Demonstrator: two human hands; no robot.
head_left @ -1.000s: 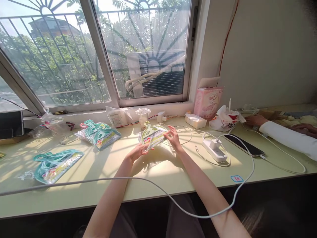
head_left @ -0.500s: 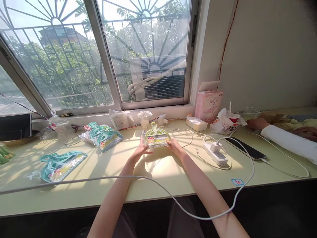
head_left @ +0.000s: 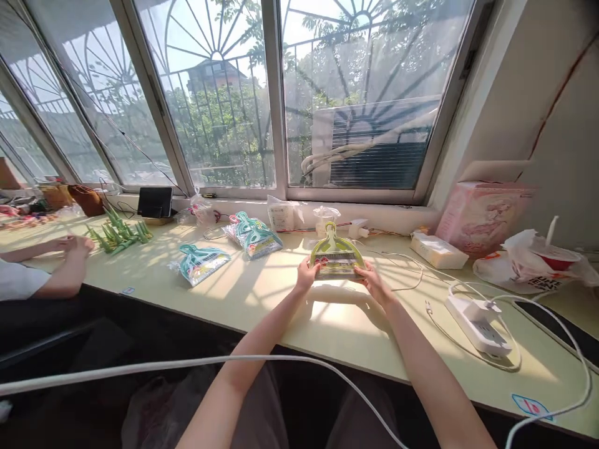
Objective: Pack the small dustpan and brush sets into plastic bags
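Holding yellow-green packaged dustpan set (head_left: 337, 257) at frame centre, left hand (head_left: 305, 276) and right hand (head_left: 369, 279) fingers pinching its edges; slippery wrap may slide onto bench (head_left: 262, 299).

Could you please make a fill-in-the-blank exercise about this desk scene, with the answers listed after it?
1. Both hands, left hand and right hand, hold a packaged ____ dustpan.
2. Two packs of ____ dustpans lie left of it.
3. The white power strip lies to the ____ of the hands.
4. The carton by the wall is ____.

Answers: yellow; teal; right; pink
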